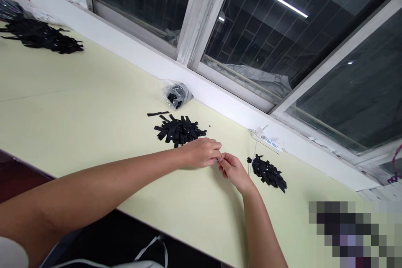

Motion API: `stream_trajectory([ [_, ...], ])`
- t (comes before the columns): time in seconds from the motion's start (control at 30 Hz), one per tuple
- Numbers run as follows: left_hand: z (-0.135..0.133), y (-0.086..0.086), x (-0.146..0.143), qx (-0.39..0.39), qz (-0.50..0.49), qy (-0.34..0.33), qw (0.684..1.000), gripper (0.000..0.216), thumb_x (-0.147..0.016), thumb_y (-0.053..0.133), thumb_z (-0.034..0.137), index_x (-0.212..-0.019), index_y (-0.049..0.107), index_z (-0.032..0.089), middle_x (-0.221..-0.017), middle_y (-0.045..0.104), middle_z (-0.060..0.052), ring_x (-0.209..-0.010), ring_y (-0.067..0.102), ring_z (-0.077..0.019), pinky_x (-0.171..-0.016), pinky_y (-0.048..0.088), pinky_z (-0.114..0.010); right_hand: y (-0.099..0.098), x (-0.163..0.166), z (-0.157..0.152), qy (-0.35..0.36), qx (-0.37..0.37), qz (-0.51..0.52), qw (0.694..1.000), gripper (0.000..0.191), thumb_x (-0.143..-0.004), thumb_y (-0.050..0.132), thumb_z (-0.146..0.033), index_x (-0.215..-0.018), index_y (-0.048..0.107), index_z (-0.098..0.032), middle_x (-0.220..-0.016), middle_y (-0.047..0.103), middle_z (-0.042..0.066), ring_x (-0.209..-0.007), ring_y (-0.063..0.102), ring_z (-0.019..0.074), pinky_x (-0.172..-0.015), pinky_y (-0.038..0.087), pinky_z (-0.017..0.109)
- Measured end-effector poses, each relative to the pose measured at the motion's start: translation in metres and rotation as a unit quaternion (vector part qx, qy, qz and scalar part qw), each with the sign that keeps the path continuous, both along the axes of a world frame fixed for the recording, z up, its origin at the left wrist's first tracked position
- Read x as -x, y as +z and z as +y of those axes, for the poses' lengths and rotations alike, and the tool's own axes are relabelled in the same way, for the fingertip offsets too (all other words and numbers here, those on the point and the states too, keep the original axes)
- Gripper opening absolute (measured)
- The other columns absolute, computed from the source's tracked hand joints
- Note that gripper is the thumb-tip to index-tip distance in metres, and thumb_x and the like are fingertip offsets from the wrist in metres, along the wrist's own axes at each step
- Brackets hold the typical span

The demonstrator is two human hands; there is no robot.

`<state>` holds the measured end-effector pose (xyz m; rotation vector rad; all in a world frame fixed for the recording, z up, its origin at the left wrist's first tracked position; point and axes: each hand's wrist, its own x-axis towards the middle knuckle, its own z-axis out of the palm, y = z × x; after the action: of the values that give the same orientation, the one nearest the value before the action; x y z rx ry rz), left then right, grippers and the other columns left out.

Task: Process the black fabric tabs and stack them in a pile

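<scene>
Beside the black strip pile (pixel 179 130), left hand (pixel 201 153) touches right hand (pixel 234 170).

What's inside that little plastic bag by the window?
Black pieces bunched together inside the clear plastic bag, much like the pile of black strips before it. Crumpled, shiny plastic hides their exact shape.

A pale yellow tabletop (pixel 78 104) carries three heaps of short black strips. The middle heap (pixel 179 130) has one loose strip (pixel 158 114) just to its left, and a clear bag (pixel 176 94) of black pieces lies beyond it at the far edge. The right heap (pixel 267 171) lies near a white power strip (pixel 266 139), and the far-left heap (pixel 40 35) is well apart from the others.
</scene>
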<state>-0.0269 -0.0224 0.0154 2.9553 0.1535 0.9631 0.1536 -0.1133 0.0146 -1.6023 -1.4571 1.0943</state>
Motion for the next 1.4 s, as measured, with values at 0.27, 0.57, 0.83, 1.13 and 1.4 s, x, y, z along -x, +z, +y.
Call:
stream_trajectory([
  [0.27,-0.0032,0.0067,0.0018,-0.046,0.034,0.026,0.998,0.019,-0.089,0.052,0.013,-0.093,0.07,0.018,-0.085,0.061,-0.006,-0.077,0.053,-0.0191,-0.073,0.042,-0.035,-0.0007,0.0034,0.0012,-0.025,0.006,0.024,0.999,0.032,-0.08,0.061,-0.052,-0.078,0.053,-0.021,-0.062,0.049,-0.003,-0.051,0.038,0.0103,-0.047,0.029,0.026],
  [0.57,-0.0025,0.0046,0.0006,-0.011,0.037,0.035,0.999,0.014,-0.087,0.054,0.015,-0.085,0.068,0.016,-0.083,0.059,-0.006,-0.076,0.052,-0.0185,-0.073,0.043,-0.034,0.0012,0.0045,0.0,-0.026,0.002,0.01,1.0,0.036,-0.079,0.061,-0.055,-0.08,0.054,-0.019,-0.062,0.049,-0.004,-0.051,0.038,0.01,-0.048,0.029,0.026],
  [0.83,-0.0007,0.0004,-0.0004,0.075,0.025,0.031,0.996,0.01,-0.083,0.057,0.015,-0.083,0.066,0.017,-0.081,0.056,-0.004,-0.077,0.054,-0.0176,-0.07,0.044,-0.032,-0.0027,0.0029,0.0012,-0.015,-0.015,-0.005,1.0,0.04,-0.081,0.061,-0.059,-0.081,0.055,-0.02,-0.062,0.048,-0.004,-0.052,0.037,0.0104,-0.049,0.028,0.026],
  [1.13,-0.0025,0.0013,0.0008,0.137,0.022,0.046,0.989,0.012,-0.082,0.058,0.017,-0.09,0.067,0.018,-0.089,0.059,-0.003,-0.083,0.058,-0.018,-0.072,0.044,-0.031,-0.0065,0.0007,0.0024,-0.02,-0.027,-0.018,0.999,0.039,-0.081,0.06,-0.058,-0.082,0.056,-0.02,-0.062,0.048,-0.003,-0.054,0.039,0.0115,-0.049,0.029,0.026],
  [1.4,-0.0027,-0.0013,-0.0003,0.172,0.02,0.059,0.983,0.012,-0.078,0.057,0.019,-0.086,0.066,0.019,-0.089,0.06,-0.004,-0.084,0.059,-0.0186,-0.072,0.044,-0.03,-0.008,-0.0004,0.0021,-0.015,-0.029,-0.019,0.999,0.039,-0.083,0.059,-0.058,-0.084,0.058,-0.019,-0.064,0.048,-0.003,-0.054,0.038,0.0112,-0.05,0.03,0.026],
])
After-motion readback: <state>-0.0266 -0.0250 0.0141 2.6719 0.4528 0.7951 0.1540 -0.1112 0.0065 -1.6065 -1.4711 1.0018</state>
